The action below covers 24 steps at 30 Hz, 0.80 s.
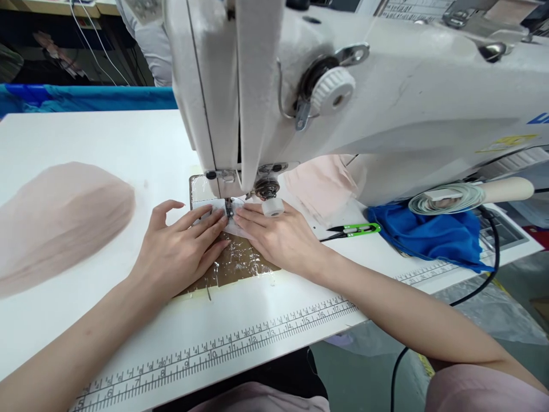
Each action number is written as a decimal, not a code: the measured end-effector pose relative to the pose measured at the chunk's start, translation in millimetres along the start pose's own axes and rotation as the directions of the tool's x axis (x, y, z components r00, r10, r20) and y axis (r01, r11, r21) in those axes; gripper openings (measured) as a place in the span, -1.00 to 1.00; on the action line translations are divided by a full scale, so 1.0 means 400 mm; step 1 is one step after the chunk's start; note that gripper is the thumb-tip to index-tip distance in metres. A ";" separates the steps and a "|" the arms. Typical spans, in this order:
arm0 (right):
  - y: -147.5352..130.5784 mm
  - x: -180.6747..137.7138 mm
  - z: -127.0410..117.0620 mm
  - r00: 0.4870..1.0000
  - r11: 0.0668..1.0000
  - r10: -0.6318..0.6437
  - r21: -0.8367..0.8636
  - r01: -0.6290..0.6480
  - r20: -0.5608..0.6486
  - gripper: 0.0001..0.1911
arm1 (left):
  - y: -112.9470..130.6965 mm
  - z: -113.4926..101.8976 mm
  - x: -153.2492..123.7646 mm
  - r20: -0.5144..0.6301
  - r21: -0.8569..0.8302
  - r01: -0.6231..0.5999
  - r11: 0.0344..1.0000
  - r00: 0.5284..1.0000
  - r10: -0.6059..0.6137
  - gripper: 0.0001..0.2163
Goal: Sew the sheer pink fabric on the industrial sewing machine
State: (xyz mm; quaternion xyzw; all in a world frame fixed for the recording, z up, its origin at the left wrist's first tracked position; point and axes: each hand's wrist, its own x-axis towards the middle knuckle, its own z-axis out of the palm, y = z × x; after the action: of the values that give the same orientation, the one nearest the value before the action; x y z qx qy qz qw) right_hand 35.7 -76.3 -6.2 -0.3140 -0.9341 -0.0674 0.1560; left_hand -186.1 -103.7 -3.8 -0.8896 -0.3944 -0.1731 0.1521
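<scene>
My left hand (182,246) and my right hand (274,234) lie flat on the bed of a white sewing machine (343,103), fingers spread, one on each side of the presser foot (229,209). Between the fingertips they press down a small pale piece of fabric (237,228) under the needle. The brown taped plate area (240,263) lies beneath the hands. Neither hand closes around anything.
A stack of sheer pink fabric pieces (60,220) lies on the white table (107,149) at left. Green thread snips (358,230) and a blue cloth (433,234) lie right of the machine. Pink fabric (321,186) sits behind the needle. A printed ruler (240,343) runs along the front edge.
</scene>
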 end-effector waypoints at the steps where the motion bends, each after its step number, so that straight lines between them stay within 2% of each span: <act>1: 0.000 0.000 0.000 1.000 1.000 0.003 -0.003 -0.003 0.000 -0.70 | 0.000 0.000 0.000 0.002 -0.001 0.003 1.000 1.000 -0.003 -0.72; 8: 0.003 0.002 -0.002 1.000 0.998 0.011 0.055 -0.010 -0.028 -0.71 | 0.003 -0.001 0.003 -0.013 0.040 -0.018 0.999 1.000 0.018 -0.74; 12: 0.016 0.009 -0.003 0.996 0.988 0.055 0.148 -0.044 -0.073 -0.50 | 0.006 0.000 0.003 -0.014 0.094 -0.049 0.994 0.999 0.051 -0.75; 16: 0.028 0.011 -0.011 0.995 0.996 0.084 0.037 -0.082 -0.062 -0.61 | -0.008 -0.009 -0.002 -0.015 0.127 -0.049 0.991 0.999 0.051 -0.75; 21: 0.027 0.007 -0.037 0.988 0.995 0.097 -0.014 -0.099 -0.119 -0.54 | -0.015 -0.047 -0.013 -0.076 0.243 0.102 0.965 0.993 -0.086 -0.83; 22: 0.029 0.006 -0.038 0.988 0.995 0.090 -0.030 -0.095 -0.126 -0.58 | -0.007 -0.052 -0.013 -0.096 0.231 0.099 0.968 0.992 -0.079 -0.81; 24: 0.035 0.005 -0.032 0.993 0.995 0.058 -0.081 -0.066 -0.102 -0.69 | 0.014 -0.053 -0.009 -0.104 0.142 0.013 0.990 0.995 0.001 -0.72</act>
State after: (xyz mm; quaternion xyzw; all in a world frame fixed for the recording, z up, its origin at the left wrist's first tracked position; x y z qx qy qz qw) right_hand 45.7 -67.0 6.9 -0.3453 -0.9114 -0.1173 0.1909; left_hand -188.2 -118.1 12.9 -0.8651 -0.4000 -0.1908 0.2348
